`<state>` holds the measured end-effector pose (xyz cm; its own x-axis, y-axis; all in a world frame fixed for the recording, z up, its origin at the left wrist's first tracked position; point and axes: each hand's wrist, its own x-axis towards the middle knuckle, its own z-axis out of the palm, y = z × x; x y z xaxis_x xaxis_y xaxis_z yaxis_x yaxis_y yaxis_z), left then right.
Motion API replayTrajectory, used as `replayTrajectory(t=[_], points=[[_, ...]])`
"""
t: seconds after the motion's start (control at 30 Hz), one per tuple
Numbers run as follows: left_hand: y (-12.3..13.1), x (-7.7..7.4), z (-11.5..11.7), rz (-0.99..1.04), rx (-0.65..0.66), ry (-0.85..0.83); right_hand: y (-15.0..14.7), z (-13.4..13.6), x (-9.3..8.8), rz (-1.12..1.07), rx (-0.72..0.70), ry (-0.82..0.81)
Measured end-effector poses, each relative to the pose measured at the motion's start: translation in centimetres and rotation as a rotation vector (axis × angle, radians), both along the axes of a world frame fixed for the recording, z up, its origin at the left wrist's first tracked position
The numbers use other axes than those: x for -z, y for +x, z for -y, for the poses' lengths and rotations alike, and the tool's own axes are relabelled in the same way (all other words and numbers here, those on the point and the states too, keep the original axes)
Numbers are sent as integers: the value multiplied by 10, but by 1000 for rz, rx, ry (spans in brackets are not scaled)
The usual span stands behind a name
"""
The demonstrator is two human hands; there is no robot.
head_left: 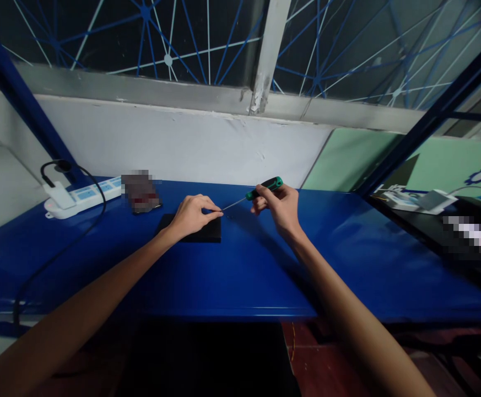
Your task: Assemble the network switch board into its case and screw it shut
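A screwdriver (265,188) with a green and black handle is in my right hand (279,207), its thin metal shaft slanting down to the left. Its tip meets the pinched thumb and forefinger of my left hand (194,214). Whatever those fingertips hold at the tip is too small to make out. Beneath my left hand a flat black rectangular object (203,232) lies on the blue table (240,270), partly covered by the hand. A few tiny dark specks (229,216) show on the table just right of the left fingertips.
At the back left lies a white power strip (89,194) with a plugged-in adapter and a black cable (64,245) trailing off the front. Beside it is a blurred-out dark item (141,192). Blue frame posts (414,118) rise at both sides. Another white power strip (414,201) sits right.
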<state>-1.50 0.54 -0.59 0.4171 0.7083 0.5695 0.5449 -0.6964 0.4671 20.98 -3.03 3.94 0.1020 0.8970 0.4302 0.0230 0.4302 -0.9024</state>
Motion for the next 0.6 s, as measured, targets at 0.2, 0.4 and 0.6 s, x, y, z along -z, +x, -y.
replayTrajectory(t=[0.2, 0.4, 0.6], points=[[-8, -19, 2, -83, 26, -147, 3, -3, -2, -35, 42, -7], [-17, -41, 9, -386, 177, -329, 16, -7, -6, -58, 128, 30], [-10, -39, 18, -588, 163, -317, 23, -8, -8, -58, 138, 50]])
